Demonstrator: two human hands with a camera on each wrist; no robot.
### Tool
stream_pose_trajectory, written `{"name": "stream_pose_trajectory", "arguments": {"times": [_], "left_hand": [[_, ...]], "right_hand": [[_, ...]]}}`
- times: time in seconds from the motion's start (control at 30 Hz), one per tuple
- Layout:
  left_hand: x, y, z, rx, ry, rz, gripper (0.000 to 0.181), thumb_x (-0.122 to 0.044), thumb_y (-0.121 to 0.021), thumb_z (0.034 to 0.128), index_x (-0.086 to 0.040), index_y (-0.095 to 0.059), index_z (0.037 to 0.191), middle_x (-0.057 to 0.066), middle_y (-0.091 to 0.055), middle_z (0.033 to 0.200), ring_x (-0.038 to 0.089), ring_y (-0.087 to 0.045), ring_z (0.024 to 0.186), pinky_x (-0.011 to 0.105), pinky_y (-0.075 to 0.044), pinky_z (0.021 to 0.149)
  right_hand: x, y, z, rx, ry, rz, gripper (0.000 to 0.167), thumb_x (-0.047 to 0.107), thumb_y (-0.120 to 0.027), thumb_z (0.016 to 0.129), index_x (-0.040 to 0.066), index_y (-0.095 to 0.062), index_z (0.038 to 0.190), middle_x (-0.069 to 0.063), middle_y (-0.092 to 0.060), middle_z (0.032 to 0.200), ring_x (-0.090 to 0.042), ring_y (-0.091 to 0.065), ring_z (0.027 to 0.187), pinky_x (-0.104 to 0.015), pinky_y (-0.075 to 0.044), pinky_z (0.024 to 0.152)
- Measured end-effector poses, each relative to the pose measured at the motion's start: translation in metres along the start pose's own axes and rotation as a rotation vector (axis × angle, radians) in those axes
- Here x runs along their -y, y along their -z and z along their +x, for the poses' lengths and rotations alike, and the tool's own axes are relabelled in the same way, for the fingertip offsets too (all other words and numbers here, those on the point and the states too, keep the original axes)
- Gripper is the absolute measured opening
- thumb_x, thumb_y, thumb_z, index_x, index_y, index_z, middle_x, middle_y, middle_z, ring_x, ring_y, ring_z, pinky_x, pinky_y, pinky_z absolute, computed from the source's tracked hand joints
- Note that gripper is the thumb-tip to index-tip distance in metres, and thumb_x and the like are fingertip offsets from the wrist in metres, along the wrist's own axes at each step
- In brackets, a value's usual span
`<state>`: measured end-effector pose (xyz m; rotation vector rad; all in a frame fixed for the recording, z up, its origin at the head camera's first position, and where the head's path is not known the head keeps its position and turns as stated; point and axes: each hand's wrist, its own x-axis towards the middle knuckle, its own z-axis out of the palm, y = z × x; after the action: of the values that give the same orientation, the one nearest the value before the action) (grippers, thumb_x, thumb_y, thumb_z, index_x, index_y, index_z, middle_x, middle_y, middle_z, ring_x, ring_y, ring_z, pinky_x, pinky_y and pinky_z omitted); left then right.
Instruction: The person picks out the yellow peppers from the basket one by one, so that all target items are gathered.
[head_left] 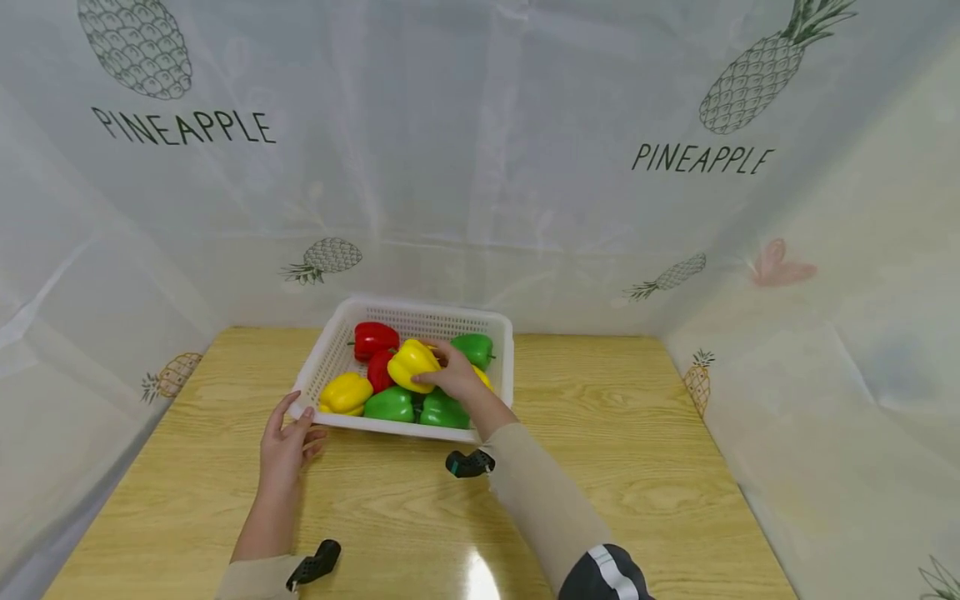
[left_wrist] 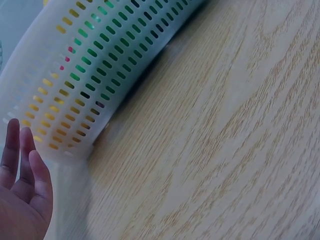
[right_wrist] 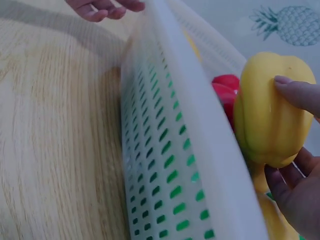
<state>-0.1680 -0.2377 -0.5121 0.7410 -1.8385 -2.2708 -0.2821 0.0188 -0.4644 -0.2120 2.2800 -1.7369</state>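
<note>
A white perforated basket point(head_left: 405, 427) holds red, green and yellow bell peppers. The right hand point(head_left: 459, 377) grips a yellow pepper point(head_left: 412, 365) over the middle of the basket; in the right wrist view the thumb lies on the upper side of that pepper point(right_wrist: 270, 110) and the fingertips are beneath it. The left hand point(head_left: 283, 446) is at the basket's near left corner, thumb and fingers around the rim. In the left wrist view, several fingers of this hand point(left_wrist: 25, 185) extend beside the basket's perforated wall point(left_wrist: 107, 60).
The basket stands at the far edge of a wooden table point(head_left: 600, 450). A pale curtain point(head_left: 480, 167) with pineapple prints hangs behind the table and along its sides.
</note>
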Motion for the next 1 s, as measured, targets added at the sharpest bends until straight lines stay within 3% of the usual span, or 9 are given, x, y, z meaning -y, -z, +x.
{"name": "stream_pose_trajectory", "arguments": {"times": [0.2, 0.5, 1.0], "left_hand": [[0.000, 0.000, -0.001, 0.016, -0.011, -0.006, 0.050, -0.031, -0.063, 0.0960, -0.031, -0.044, 0.142, -0.010, -0.068, 0.078, 0.012, -0.067, 0.068, 0.024, -0.055, 0.063], [-0.001, -0.001, -0.002, 0.000, 0.003, -0.010, 0.051, -0.031, -0.064, 0.0954, -0.031, -0.045, 0.142, -0.011, -0.068, 0.080, 0.013, -0.068, 0.071, 0.024, -0.055, 0.064], [-0.001, 0.001, -0.002, 0.011, -0.020, -0.002, 0.050, -0.030, -0.063, 0.0959, -0.029, -0.044, 0.142, -0.011, -0.068, 0.079, 0.013, -0.068, 0.070, 0.024, -0.055, 0.063]], "right_hand": [[0.006, 0.013, -0.009, -0.009, 0.008, 0.037, 0.066, 0.011, -0.080, 0.081, 0.028, -0.052, 0.139, -0.004, -0.053, 0.132, -0.026, -0.052, 0.115, -0.042, -0.045, 0.096], [0.011, 0.031, -0.023, -0.017, -0.003, 0.008, 0.069, 0.014, -0.080, 0.082, 0.027, -0.049, 0.142, -0.006, -0.049, 0.137, -0.030, -0.048, 0.121, -0.049, -0.042, 0.099], [0.011, 0.065, -0.044, 0.019, 0.055, 0.018, 0.069, 0.012, -0.079, 0.083, 0.025, -0.048, 0.144, -0.013, -0.048, 0.138, -0.036, -0.051, 0.117, -0.050, -0.044, 0.096]]}}
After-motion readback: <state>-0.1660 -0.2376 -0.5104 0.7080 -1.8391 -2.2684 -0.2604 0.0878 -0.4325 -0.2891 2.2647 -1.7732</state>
